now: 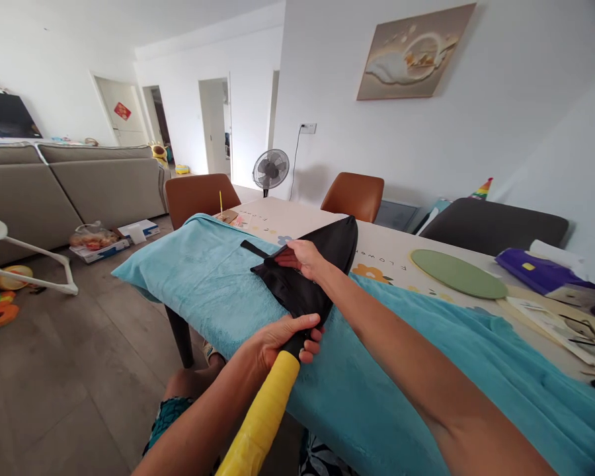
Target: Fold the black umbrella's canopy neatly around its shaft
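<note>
The left hand (277,340) has its fingers (311,322) wrapped tightly around the neck of a racket, just where the yellow handle (265,416) ends and the black cover (311,274) begins. The handle runs from these fingers back down toward the person's body. The cover starts right at the left fingers and goes away from them over the blue towel (208,277), which is spread on the surface (391,261).

The right hand (303,256) lies on the cover, further out than the left fingers. Its fingers (283,256) are closed together and pinch the edge of the black fabric near the opening. A short black strap (254,249) sticks out just beyond these fingertips, flat on the towel.

To the right of both hands, well apart from the fingers, a green round mat (459,273) lies on the surface, and further on there is a purple pouch (543,273). Beyond the fingertips, at the far side of the surface, two brown chairs (353,194) stand.
</note>
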### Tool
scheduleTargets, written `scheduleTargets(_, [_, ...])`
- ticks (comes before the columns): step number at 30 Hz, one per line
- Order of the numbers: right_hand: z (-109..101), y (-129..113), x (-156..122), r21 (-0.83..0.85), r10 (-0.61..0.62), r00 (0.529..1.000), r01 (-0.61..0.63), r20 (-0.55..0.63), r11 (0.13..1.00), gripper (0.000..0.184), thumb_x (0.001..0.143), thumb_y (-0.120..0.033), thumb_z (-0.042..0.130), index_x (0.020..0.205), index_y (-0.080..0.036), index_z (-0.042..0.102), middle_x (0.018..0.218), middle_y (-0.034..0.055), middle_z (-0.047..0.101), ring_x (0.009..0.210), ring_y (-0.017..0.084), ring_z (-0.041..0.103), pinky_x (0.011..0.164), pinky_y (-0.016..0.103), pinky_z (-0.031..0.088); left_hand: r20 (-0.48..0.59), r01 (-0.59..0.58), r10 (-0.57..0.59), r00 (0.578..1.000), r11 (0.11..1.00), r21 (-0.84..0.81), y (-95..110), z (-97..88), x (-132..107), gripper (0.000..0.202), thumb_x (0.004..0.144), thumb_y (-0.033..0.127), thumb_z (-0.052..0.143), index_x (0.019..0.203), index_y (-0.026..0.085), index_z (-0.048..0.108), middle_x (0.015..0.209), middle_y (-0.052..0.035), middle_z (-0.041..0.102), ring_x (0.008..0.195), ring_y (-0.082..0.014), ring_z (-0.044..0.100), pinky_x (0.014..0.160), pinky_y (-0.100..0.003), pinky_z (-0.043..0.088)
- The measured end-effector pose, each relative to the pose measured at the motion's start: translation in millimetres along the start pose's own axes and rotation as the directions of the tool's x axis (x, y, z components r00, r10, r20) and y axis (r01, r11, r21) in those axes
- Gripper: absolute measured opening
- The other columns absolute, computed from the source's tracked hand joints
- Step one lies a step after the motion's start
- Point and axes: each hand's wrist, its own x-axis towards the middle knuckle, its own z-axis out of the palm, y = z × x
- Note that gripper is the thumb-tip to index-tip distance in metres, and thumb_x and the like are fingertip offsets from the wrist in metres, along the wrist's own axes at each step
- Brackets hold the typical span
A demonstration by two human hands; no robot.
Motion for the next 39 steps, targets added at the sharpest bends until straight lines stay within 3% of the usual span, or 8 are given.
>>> scheduleTargets(4, [-1.4,6.3,-12.5,-0.049,0.032,0.996,-0.028,0.081,0.998,0.021,0.085,-0.012,0.043,0.068,-0.010,0.056,0.062,0.0083,0.064,0.054,0.014,0.062,0.056,0.027,0.053,-0.026,0.002,-0.001,1.000,1.000,0.016,1.7,1.7,1.3,0.012,0.082,0.018,0.051,0.076,0.007,0.051,0.058,0.0020,0.044,0.042,-0.0041,0.039,0.032,-0.013,0.029])
scheduleTargets(9, [-9.7,0.2,-44.2,-0.130,-0.245,0.956,0.266,0.159,0.955,0.017,0.085,-0.020,0.047,0.074,-0.012,0.058,0.076,0.0081,0.066,0.063,0.013,0.065,0.054,0.021,0.053,0.031,0.028,-0.027,0.999,0.998,-0.053,4.2,-3.6,5.2,0.005,0.078,0.012,0.047,0.077,0.008,0.050,0.056,0.0037,0.040,0.041,-0.0040,0.036,0.031,-0.012,0.026])
scheduleTargets(13, [-47.8,-1.3,-63.7,-0.238,-0.356,0.934,0.348,0.008,0.907,0.013,0.083,-0.023,0.049,0.078,-0.015,0.057,0.065,0.0029,0.063,0.044,0.011,0.058,0.034,0.020,0.045,0.066,0.045,-0.038,0.997,0.993,-0.108,4.1,-7.8,5.8,0.004,0.075,0.012,0.049,0.078,0.009,0.049,0.057,0.0041,0.039,0.041,-0.0041,0.036,0.030,-0.013,0.025])
scheduleTargets(18, [-103.2,16.3,-70.9,-0.247,-0.143,0.966,0.088,-0.216,0.965,0.018,0.081,-0.028,0.053,0.068,-0.016,0.050,0.048,0.0002,0.054,0.033,0.013,0.051,0.028,0.022,0.040,0.082,0.072,-0.058,0.995,0.983,-0.170,4.1,-7.7,3.1,0.009,0.074,0.013,0.050,0.082,0.009,0.047,0.058,0.0037,0.040,0.042,-0.0046,0.037,0.031,-0.013,0.025])
scheduleTargets(24, [-111.2,36.2,-77.0,-0.204,0.252,0.967,-0.238,0.046,0.950,0.045,0.078,-0.056,0.051,0.072,-0.012,0.057,0.066,0.0182,0.066,0.050,0.024,0.063,0.041,0.032,0.051,0.063,0.068,-0.059,0.996,0.985,-0.159,5.0,-4.9,1.2,0.010,0.076,0.014,0.050,0.084,0.009,0.047,0.059,0.0034,0.040,0.042,-0.0050,0.037,0.031,-0.013,0.025])
scheduleTargets(29, [-106.4,38.7,-79.8,0.000,0.225,0.953,-0.230,0.205,0.973,0.045,0.079,-0.056,0.052,0.081,-0.012,0.063,0.073,0.0144,0.068,0.063,0.022,0.065,0.059,0.035,0.055,0.069,0.059,-0.047,0.996,0.982,-0.179,-1.2,1.1,2.2,0.009,0.079,0.015,0.048,0.084,0.008,0.048,0.058,0.0036,0.041,0.042,-0.0044,0.037,0.030,-0.012,0.026])
scheduleTargets(32, [-104.4,39.3,-81.3,0.157,0.195,0.963,-0.225,0.186,0.962,0.035,0.080,-0.047,0.056,0.090,-0.014,0.064,0.083,0.0110,0.069,0.067,0.020,0.064,0.063,0.035,0.055,0.038,0.032,-0.027,0.999,0.988,-0.149,-10.9,11.1,4.7,0.008,0.078,0.016,0.049,0.082,0.009,0.048,0.057,0.0037,0.042,0.042,-0.0040,0.038,0.030,-0.012,0.027])
scheduleTargets(39, [-94.4,42.9,-82.4,0.396,0.213,0.972,-0.235,0.099,0.888,0.021,0.077,-0.029,0.063,0.094,-0.015,0.064,0.084,0.0060,0.071,0.074,0.017,0.065,0.072,0.031,0.054,-0.220,-0.038,0.104,0.970,0.958,0.285,-24.5,33.3,5.8,0.013,0.069,0.016,0.061,0.068,0.013,0.048,0.058,0.0018,0.049,0.042,-0.0063,0.046,0.034,-0.016,0.035])
